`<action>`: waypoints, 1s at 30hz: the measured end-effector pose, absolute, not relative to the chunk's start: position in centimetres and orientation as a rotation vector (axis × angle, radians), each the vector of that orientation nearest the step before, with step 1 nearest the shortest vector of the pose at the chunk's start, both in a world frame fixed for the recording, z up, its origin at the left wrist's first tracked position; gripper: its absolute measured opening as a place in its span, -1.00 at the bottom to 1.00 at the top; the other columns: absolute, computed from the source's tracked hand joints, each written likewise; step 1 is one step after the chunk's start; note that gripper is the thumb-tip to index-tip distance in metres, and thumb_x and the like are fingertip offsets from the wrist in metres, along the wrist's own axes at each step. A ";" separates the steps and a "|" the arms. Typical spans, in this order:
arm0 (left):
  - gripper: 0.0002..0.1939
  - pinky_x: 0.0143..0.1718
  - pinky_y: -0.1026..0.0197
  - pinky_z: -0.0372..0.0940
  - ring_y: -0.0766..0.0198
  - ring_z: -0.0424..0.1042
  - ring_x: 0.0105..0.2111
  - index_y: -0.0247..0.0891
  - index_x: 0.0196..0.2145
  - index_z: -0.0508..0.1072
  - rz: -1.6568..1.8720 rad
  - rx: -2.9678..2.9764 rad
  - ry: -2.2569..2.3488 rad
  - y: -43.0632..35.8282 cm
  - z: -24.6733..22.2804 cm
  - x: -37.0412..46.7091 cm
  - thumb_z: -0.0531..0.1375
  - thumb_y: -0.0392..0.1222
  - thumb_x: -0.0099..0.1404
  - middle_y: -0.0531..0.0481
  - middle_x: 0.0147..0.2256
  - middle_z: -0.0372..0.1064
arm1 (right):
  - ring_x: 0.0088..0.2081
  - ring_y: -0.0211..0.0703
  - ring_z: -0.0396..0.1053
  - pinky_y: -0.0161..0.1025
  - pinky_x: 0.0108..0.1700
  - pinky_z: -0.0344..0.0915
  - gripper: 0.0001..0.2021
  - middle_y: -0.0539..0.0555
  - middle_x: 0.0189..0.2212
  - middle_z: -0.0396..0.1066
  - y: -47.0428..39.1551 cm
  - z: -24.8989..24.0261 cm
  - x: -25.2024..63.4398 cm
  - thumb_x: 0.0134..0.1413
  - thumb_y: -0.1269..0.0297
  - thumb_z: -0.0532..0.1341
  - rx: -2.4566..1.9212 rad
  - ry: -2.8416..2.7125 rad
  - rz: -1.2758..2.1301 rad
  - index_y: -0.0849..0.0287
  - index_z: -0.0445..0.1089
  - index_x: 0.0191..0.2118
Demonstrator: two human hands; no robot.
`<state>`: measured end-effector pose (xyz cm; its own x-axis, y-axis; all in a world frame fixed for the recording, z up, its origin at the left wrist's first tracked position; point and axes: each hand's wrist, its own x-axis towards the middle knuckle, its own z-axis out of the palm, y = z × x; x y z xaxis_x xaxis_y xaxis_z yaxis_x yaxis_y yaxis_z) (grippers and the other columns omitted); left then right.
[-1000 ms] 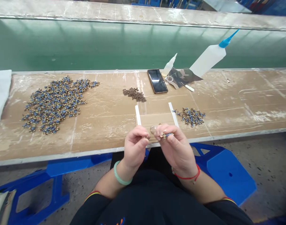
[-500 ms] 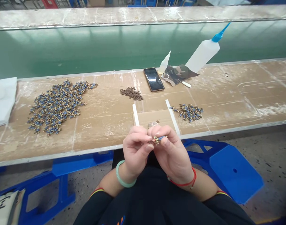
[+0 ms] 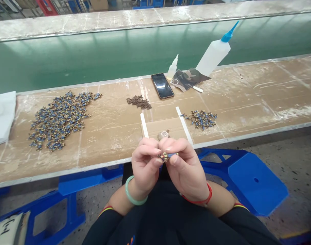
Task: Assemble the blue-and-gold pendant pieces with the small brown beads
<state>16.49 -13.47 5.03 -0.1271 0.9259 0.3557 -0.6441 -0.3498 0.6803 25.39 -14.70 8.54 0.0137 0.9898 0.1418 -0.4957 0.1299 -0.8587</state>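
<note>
Just past the table's front edge, both hands meet at a tiny blue-and-gold figurine point(image 3: 169, 156). My right hand point(image 3: 187, 168) is closed, pinching it sideways between thumb and fingers. At the figurine's left end, my left hand point(image 3: 146, 165) is closed in a pinch, with a dark speck at the fingertips too small to name. Right behind my fingers lies a small clear round dish point(image 3: 163, 135), partly hidden. A small pile of similar figurines point(image 3: 202, 119) is to the right, and a much larger pile of figurines point(image 3: 60, 119) spreads on the left. Tiny brown pieces point(image 3: 139, 101) form a heap farther back.
White tape strips point(image 3: 184, 125) flank a cardboard patch point(image 3: 160, 126) on the table. Behind are a phone point(image 3: 162, 85), a small dropper bottle point(image 3: 172, 68), a camouflage cloth point(image 3: 190, 79), a white-handled tool point(image 3: 197, 89) and a large blue-tipped bottle point(image 3: 213, 57). Blue stools point(image 3: 257, 180) stand below.
The figurine has shifted slightly left and down between my fingers and lies more level. Both hands stay together in their pinch. The camera view has tilted a little.
</note>
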 end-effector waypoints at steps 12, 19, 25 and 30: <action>-0.93 -0.34 0.32 0.26 0.37 0.19 -0.44 -0.01 -0.18 0.66 1.736 0.974 0.388 -13.4 4.6 16.4 0.38 -0.10 0.37 0.13 -0.45 0.13 | -0.33 -0.23 0.40 -0.24 -0.28 0.44 -0.92 -0.08 -0.46 0.40 -14.8 8.4 25.2 0.19 0.12 0.46 -0.623 -0.903 1.353 -0.10 0.60 -0.25; -0.94 -0.33 0.32 0.27 0.38 0.21 -0.44 -0.04 -0.20 0.64 1.753 1.001 0.398 -13.4 4.8 16.4 0.38 -0.09 0.37 0.14 -0.45 0.13 | -0.32 -0.25 0.41 -0.28 -0.28 0.46 -0.92 -0.09 -0.45 0.43 -14.9 8.1 25.1 0.18 0.14 0.47 -0.620 -0.905 1.347 -0.11 0.60 -0.23; -0.94 -0.35 0.32 0.28 0.39 0.23 -0.45 -0.04 -0.22 0.63 1.760 1.010 0.419 -13.3 4.9 16.4 0.38 -0.08 0.38 0.14 -0.46 0.14 | -0.31 -0.24 0.41 -0.25 -0.26 0.45 -0.94 -0.08 -0.44 0.44 -14.9 8.0 25.1 0.19 0.16 0.46 -0.611 -0.902 1.352 -0.12 0.61 -0.22; -0.96 -0.30 0.31 0.36 0.39 0.32 -0.41 -0.03 -0.19 0.64 1.803 1.046 0.501 -13.7 4.5 16.4 0.37 -0.11 0.40 0.13 -0.43 0.23 | -0.31 -0.22 0.39 -0.20 -0.24 0.41 -0.94 -0.07 -0.44 0.45 -14.8 8.0 25.2 0.20 0.14 0.45 -0.636 -0.908 1.336 -0.12 0.61 -0.23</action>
<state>16.41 -13.73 4.52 -0.1751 0.8825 0.4365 -0.5312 -0.4579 0.7128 25.25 -14.82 7.97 -0.0086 0.9822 0.1876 -0.5360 0.1539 -0.8301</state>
